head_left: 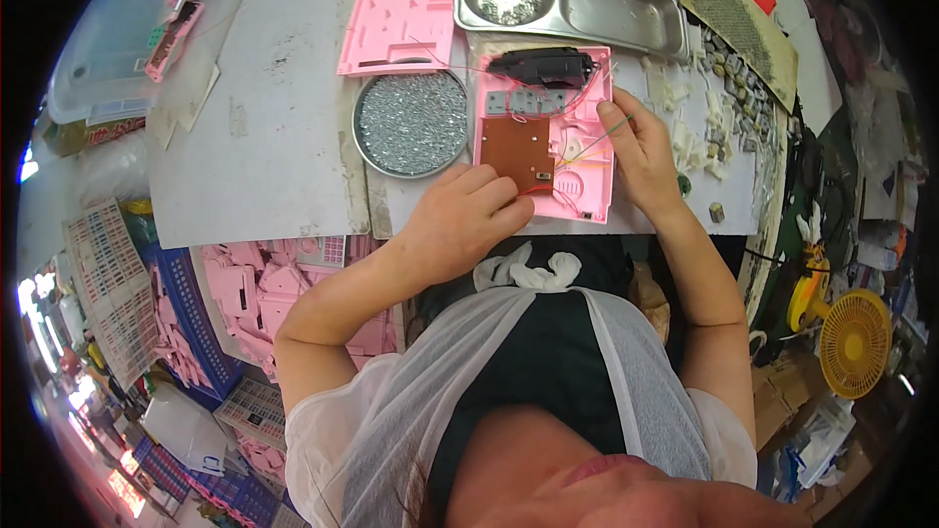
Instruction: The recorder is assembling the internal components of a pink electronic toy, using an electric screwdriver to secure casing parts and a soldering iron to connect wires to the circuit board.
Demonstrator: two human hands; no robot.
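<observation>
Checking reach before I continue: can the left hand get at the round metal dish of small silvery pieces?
Likely yes: the dish lies just beyond the left hand, uncovered, with nothing visible in the way.

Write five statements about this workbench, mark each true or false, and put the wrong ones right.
1. The round tin stands to the left of the pink casing. True.
2. The left hand is inside the round tin. False: it is at the lower left part of the pink casing.
3. The brown board lies in the pink casing. True.
4. The fan at the right is blue. False: it is yellow.
5. The right hand is at the right edge of the pink casing. True.
</observation>
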